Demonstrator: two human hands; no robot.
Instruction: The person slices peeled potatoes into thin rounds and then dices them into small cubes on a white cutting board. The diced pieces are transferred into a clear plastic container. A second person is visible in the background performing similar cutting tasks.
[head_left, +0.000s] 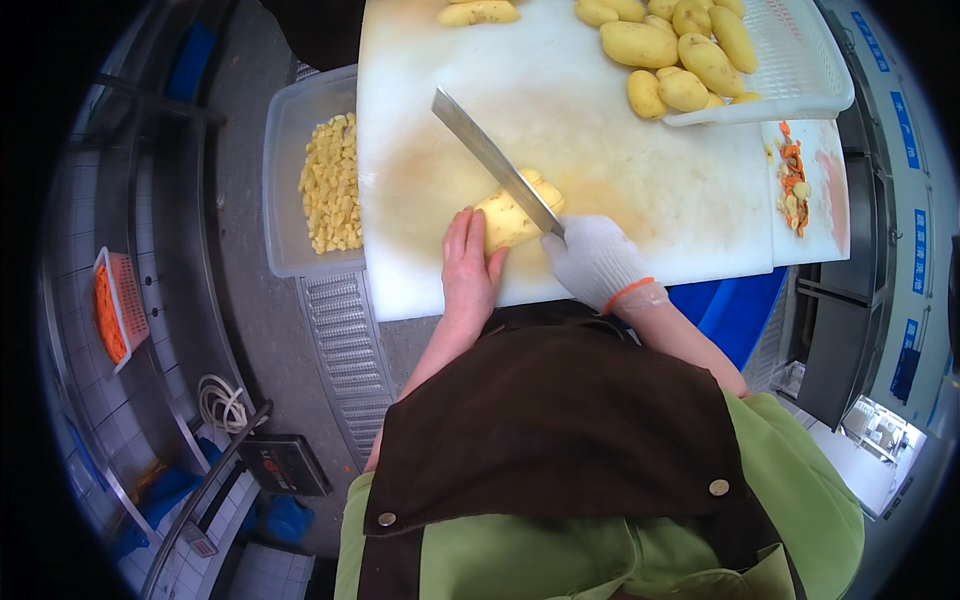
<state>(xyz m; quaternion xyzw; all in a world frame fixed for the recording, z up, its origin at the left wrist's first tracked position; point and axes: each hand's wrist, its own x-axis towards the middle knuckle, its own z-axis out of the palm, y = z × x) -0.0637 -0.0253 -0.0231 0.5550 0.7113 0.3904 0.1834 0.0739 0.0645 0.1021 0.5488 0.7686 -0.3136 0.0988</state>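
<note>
My bare left hand (471, 259) presses its fingers on the near left end of a peeled potato (504, 221) lying on the white cutting board (420, 247). In my right hand (596, 259), which wears a white knit glove, is the handle end of a cleaver-like knife (491, 157). Its long blade crosses over the potato and points away to the upper left; whether the edge is in the potato I cannot tell. Part of the potato shows on the far side of the blade, with what looks like a cut line. The knife's handle is hidden in the glove.
A translucent tub (277, 180) of diced potato (331, 184) stands left of the board. Peeled potatoes (637, 45) lie in and beside a white plastic basket (802, 105) at the upper right. Orange and pale scraps (793, 180) lie at right. More peeled potatoes (480, 13) lie at the far edge.
</note>
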